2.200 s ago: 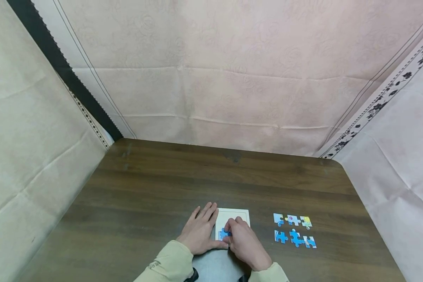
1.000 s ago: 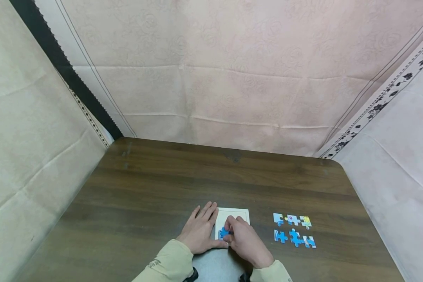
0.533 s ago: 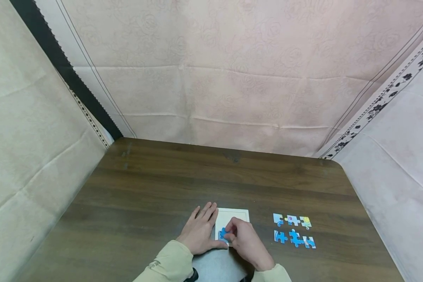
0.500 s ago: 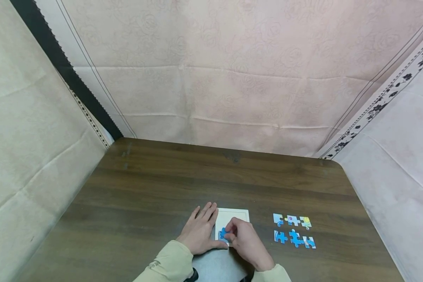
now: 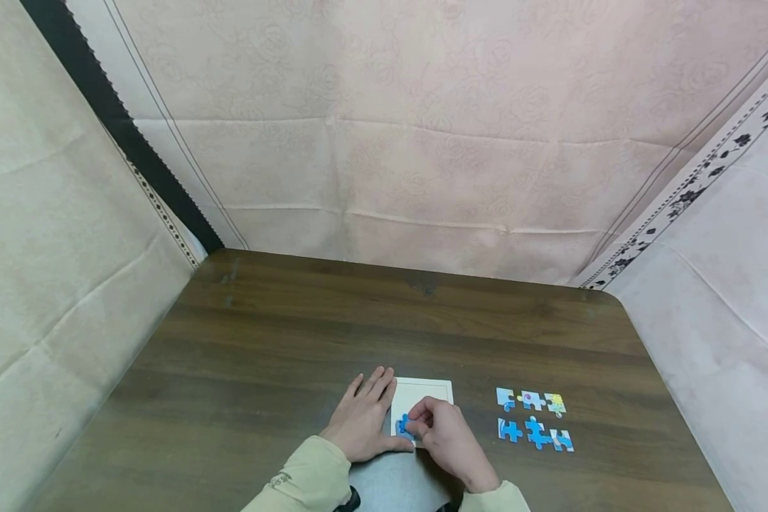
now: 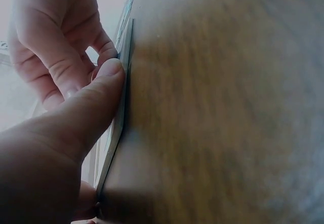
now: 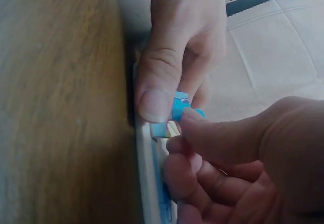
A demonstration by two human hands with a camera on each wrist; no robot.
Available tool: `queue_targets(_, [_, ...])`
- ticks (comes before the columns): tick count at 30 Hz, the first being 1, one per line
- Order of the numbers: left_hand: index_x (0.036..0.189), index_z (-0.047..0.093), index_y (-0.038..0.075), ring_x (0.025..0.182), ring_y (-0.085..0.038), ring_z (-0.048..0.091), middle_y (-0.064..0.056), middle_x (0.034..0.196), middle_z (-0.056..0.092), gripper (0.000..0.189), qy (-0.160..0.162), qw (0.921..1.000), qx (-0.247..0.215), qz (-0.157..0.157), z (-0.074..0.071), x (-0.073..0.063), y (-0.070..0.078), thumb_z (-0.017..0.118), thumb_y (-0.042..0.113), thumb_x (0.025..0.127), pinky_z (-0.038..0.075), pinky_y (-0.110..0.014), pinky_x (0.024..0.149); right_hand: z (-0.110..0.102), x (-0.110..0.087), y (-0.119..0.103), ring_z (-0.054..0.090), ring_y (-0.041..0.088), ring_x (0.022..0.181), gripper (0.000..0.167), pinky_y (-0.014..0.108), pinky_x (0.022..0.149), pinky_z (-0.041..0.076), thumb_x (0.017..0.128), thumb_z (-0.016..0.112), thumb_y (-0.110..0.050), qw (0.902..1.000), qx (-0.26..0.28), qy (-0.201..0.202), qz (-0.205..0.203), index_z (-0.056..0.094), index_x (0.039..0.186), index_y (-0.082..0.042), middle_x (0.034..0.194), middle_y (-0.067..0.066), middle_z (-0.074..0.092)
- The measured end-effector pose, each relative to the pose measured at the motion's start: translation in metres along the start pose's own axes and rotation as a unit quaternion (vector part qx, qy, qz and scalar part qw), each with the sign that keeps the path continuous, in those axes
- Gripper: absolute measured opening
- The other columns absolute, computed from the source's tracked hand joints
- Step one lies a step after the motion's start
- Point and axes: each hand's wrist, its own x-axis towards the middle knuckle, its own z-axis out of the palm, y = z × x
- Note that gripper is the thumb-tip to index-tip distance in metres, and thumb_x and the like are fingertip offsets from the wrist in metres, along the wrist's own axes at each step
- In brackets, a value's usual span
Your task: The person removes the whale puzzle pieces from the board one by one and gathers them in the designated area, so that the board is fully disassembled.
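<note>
A small white puzzle tray [image 5: 425,386] lies at the table's near edge. My left hand [image 5: 361,423] rests flat along its left side, fingers extended, thumb stretched across the near rim. Over the near left corner, my right hand [image 5: 444,441] pinches a blue puzzle piece [image 7: 179,107] between thumb and fingertip. In the right wrist view it stands tilted just above a light blue piece [image 7: 160,129] beside my left thumb. Blue also shows in the tray in the head view; my right fingers hide part of the tray's near end.
To the right of the tray, loose puzzle pieces lie on the brown wooden table [image 5: 307,320] in two rows: a far row [image 5: 531,400] and a near row [image 5: 537,431]. Pale cloth [image 5: 390,142] hangs behind the table and along both sides.
My right fingertips have shifted slightly nearer to me over the tray's left corner, with the blue piece between them. My left hand and the loose pieces stay where they were.
</note>
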Motion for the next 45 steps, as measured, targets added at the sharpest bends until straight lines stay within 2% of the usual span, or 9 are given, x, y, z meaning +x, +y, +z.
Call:
queue_targets(5, [0.151,0.035,0.007,0.147,-0.024,0.016,-0.008,0.159,0.024,0.112,0.004,1.0,0.002,0.001,0.0,0.0,0.0,0.043,0.088,0.074,0.018,-0.05,0.116,-0.003,0.0,0.001,0.052,0.014,0.066,0.004,0.025,0.056,0.045,0.092,0.066,-0.008,0.9998,0.018,-0.006,0.007,0.064,0.088,-0.008,0.077,-0.001,0.059])
queue_targets(13, [0.151,0.035,0.007,0.147,-0.024,0.016,-0.008,0.159,0.024,0.112,0.0,1.0,0.0,0.0,-0.001,0.0,0.001,0.044,0.087,0.074,0.018,-0.05,0.116,-0.004,-0.002,0.003,0.051,0.015,0.066,0.005,0.024,0.055,0.043,0.093,0.066,-0.011,0.9992,0.038,0.013,0.001,0.064,0.091,-0.007,0.077,0.001,0.058])
queue_targets(21, [0.15,0.036,0.006,0.147,-0.025,0.019,-0.009,0.158,0.027,0.111,0.005,1.0,-0.002,0.003,-0.002,0.0,0.0,0.048,0.086,0.074,0.02,-0.051,0.115,-0.006,-0.003,0.009,0.053,0.015,0.07,0.005,0.024,0.061,0.045,0.093,0.066,-0.014,0.9978,0.055,0.037,-0.005,0.066,0.093,-0.008,0.079,-0.001,0.059])
queue_targets(29, [0.151,0.034,0.007,0.147,-0.024,0.018,-0.008,0.159,0.025,0.112,-0.005,1.0,-0.006,-0.004,-0.002,0.0,0.001,0.047,0.086,0.074,0.018,-0.05,0.116,-0.016,-0.007,0.018,0.054,0.015,0.074,0.01,0.023,0.065,0.045,0.093,0.066,-0.018,0.9952,0.084,0.049,-0.007,0.067,0.095,-0.008,0.082,0.001,0.063])
queue_targets(39, [0.151,0.034,0.008,0.147,-0.024,0.016,-0.007,0.16,0.023,0.113,-0.01,0.9999,-0.006,-0.01,0.0,0.002,0.001,0.044,0.088,0.073,0.017,-0.05,0.116,-0.021,-0.013,0.024,0.057,0.019,0.075,0.016,0.023,0.066,0.047,0.093,0.068,-0.022,0.9915,0.114,0.059,0.019,0.068,0.1,-0.008,0.086,0.002,0.065])
queue_targets(45, [0.152,0.033,0.008,0.148,-0.024,0.015,-0.007,0.16,0.022,0.113,-0.016,0.9998,-0.007,-0.011,0.0,0.002,0.001,0.044,0.088,0.073,0.016,-0.05,0.116,-0.024,-0.019,0.028,0.053,0.018,0.069,0.016,0.023,0.056,0.043,0.091,0.07,-0.021,0.9874,0.132,0.074,0.046,0.069,0.098,-0.006,0.082,0.005,0.064])
